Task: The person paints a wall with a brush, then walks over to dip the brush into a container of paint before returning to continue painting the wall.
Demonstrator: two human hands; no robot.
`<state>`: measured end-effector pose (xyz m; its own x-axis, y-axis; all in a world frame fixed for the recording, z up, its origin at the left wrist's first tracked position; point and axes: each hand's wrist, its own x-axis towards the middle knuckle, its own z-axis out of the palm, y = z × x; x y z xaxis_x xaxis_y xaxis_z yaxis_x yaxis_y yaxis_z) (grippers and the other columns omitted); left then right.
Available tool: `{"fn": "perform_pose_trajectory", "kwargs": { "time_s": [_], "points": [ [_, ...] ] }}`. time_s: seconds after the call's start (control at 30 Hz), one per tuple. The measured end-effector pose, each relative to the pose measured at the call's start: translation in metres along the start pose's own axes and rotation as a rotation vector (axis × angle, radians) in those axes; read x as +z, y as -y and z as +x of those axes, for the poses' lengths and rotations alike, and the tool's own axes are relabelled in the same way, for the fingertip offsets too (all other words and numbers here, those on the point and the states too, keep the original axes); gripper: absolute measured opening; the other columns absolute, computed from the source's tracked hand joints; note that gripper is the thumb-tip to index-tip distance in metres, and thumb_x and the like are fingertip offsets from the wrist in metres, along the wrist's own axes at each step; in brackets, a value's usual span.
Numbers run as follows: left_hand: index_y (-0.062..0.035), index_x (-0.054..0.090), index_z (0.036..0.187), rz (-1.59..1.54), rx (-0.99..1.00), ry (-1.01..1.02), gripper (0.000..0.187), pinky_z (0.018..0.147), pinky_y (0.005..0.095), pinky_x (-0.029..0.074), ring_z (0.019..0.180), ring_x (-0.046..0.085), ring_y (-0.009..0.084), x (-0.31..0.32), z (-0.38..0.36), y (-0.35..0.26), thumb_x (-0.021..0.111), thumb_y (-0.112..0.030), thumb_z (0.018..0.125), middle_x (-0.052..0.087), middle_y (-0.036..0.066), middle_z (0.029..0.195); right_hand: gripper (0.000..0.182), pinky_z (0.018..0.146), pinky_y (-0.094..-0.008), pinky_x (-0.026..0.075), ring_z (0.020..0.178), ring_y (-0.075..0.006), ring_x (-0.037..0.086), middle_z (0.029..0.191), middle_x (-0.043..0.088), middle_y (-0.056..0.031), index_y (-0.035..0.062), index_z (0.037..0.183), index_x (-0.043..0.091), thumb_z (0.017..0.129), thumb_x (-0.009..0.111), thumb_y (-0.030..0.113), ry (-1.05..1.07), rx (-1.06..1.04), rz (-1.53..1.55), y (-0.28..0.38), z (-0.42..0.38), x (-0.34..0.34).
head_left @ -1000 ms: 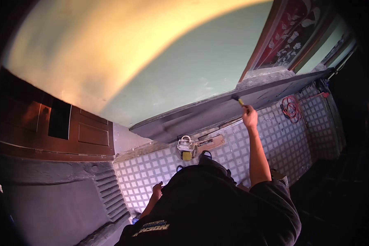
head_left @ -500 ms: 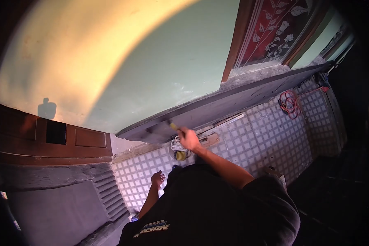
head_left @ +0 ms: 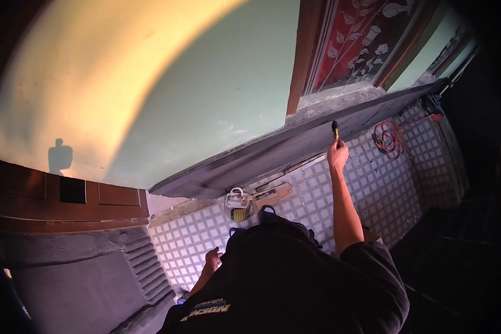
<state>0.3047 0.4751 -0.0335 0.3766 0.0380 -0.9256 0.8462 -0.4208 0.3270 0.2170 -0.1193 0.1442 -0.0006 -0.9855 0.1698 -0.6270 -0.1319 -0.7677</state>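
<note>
My right hand point(head_left: 338, 156) grips a paintbrush point(head_left: 335, 133) with a yellowish handle, fingers wrapped around it, dark bristle end pointing up. The brush is in front of the dark grey lower band point(head_left: 250, 158) of the wall, below the red flowered glass panel point(head_left: 367, 44). My left hand point(head_left: 213, 259) hangs low beside my body over the tiled floor, fingers loosely apart and holding nothing. A clear container with a white handle point(head_left: 236, 192) stands on the floor near my feet, with a yellow ribbed object point(head_left: 239, 215) by it.
A flat brownish board point(head_left: 275, 193) lies beside the container, and a long pale strip point(head_left: 312, 163) runs along the wall base. Coiled red cable point(head_left: 388, 139) rests on the tiles to the right. Brown wooden panelling point(head_left: 117, 192) and a grey ribbed step point(head_left: 145, 267) are at left.
My right hand has swung right and up with the paintbrush, away from the wall's left part and from over the container. My left hand stays low, shifted slightly down.
</note>
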Motion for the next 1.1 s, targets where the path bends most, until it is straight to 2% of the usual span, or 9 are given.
{"fn": "perform_pose_trajectory", "kwargs": {
  "time_s": [0.2, 0.4, 0.53, 0.57, 0.6, 0.67, 0.8, 0.9, 1.1],
  "points": [
    [-0.0114, 0.049, 0.111, 0.017, 0.050, 0.034, 0.039, 0.071, 0.0359, 0.040, 0.082, 0.055, 0.0181, 0.014, 0.009, -0.012, 0.051, -0.040, 0.085, 0.059, 0.005, 0.094, 0.016, 0.057, -0.0410, 0.045, 0.070, -0.0395, 0.058, 0.073, 0.059, -0.0231, -0.0033, 0.080, 0.060, 0.079, 0.051, 0.011, 0.187, -0.178, 0.218, 0.051, -0.093, 0.038],
    [-0.0093, 0.049, 0.111, 0.016, 0.065, 0.048, 0.040, 0.074, 0.0354, 0.040, 0.088, 0.055, 0.0193, 0.033, -0.008, -0.044, 0.049, -0.040, 0.085, 0.058, 0.007, 0.103, 0.019, 0.062, -0.0404, 0.046, 0.072, -0.0395, 0.057, 0.073, 0.058, -0.0229, 0.0017, 0.089, 0.061, 0.079, 0.053, 0.015, 0.977, -0.397, 0.348, 0.095, -0.201, 0.019],
    [-0.0091, 0.049, 0.109, 0.005, 0.077, 0.036, 0.039, 0.076, 0.0345, 0.040, 0.089, 0.055, 0.0192, 0.039, -0.019, -0.055, 0.048, -0.040, 0.086, 0.057, 0.008, 0.103, 0.020, 0.059, -0.0397, 0.046, 0.067, -0.0378, 0.059, 0.070, 0.058, -0.0227, 0.0016, 0.091, 0.061, 0.080, 0.051, 0.015, 0.819, -0.432, 0.436, 0.072, -0.176, 0.039],
    [-0.0091, 0.049, 0.109, -0.004, 0.077, 0.032, 0.039, 0.076, 0.0345, 0.040, 0.089, 0.055, 0.0192, 0.040, -0.022, -0.053, 0.048, -0.040, 0.086, 0.057, 0.008, 0.103, 0.020, 0.055, -0.0358, 0.044, 0.056, -0.0263, 0.058, 0.063, 0.057, -0.0191, 0.0007, 0.091, 0.062, 0.081, 0.051, 0.014, 0.856, -0.285, 0.293, 0.081, -0.151, 0.022],
    [-0.0093, 0.049, 0.109, -0.003, 0.082, 0.029, 0.038, 0.074, 0.0343, 0.040, 0.087, 0.055, 0.0188, 0.039, -0.021, -0.050, 0.048, -0.039, 0.086, 0.058, 0.008, 0.102, 0.019, 0.051, -0.0294, 0.040, 0.054, -0.0098, 0.045, 0.057, 0.053, -0.0095, -0.0023, 0.092, 0.061, 0.081, 0.050, 0.008, 0.771, -0.226, 0.386, 0.074, -0.134, 0.019],
    [-0.0101, 0.051, 0.105, -0.004, 0.067, 0.010, 0.035, 0.069, 0.0338, 0.041, 0.081, 0.056, 0.0177, 0.035, -0.017, -0.045, 0.049, -0.038, 0.086, 0.060, 0.006, 0.096, 0.020, 0.052, -0.0274, 0.040, 0.058, -0.0086, 0.046, 0.060, 0.054, -0.0053, -0.0058, 0.090, 0.061, 0.083, 0.052, 0.010, 0.607, -0.205, 0.417, 0.045, -0.097, 0.021],
    [-0.0106, 0.052, 0.104, 0.007, 0.005, -0.003, 0.035, 0.066, 0.0344, 0.041, 0.079, 0.057, 0.0179, 0.024, -0.002, -0.025, 0.050, -0.040, 0.086, 0.060, 0.005, 0.093, 0.023, 0.056, -0.0313, 0.042, 0.058, -0.0119, 0.051, 0.063, 0.057, -0.0147, -0.0056, 0.084, 0.060, 0.084, 0.053, 0.016, 0.200, -0.019, 0.357, 0.018, -0.046, 0.012],
    [-0.0106, 0.052, 0.106, 0.020, -0.005, -0.003, 0.037, 0.068, 0.0348, 0.041, 0.079, 0.057, 0.0185, 0.018, 0.004, -0.017, 0.050, -0.041, 0.086, 0.060, 0.005, 0.094, 0.025, 0.055, -0.0361, 0.042, 0.055, -0.0244, 0.053, 0.066, 0.060, -0.0171, -0.0050, 0.082, 0.059, 0.085, 0.052, 0.019, -0.074, 0.040, 0.232, 0.026, -0.034, 0.006],
    [-0.0106, 0.051, 0.108, 0.034, 0.000, 0.016, 0.037, 0.071, 0.0355, 0.041, 0.084, 0.057, 0.0184, 0.013, 0.016, -0.026, 0.048, -0.040, 0.086, 0.060, 0.006, 0.095, 0.013, 0.059, -0.0384, 0.045, 0.064, -0.0316, 0.059, 0.071, 0.058, -0.0208, -0.0029, 0.083, 0.057, 0.079, 0.051, 0.008, 0.292, -0.143, 0.352, 0.062, -0.122, 0.041]
  ]
}}
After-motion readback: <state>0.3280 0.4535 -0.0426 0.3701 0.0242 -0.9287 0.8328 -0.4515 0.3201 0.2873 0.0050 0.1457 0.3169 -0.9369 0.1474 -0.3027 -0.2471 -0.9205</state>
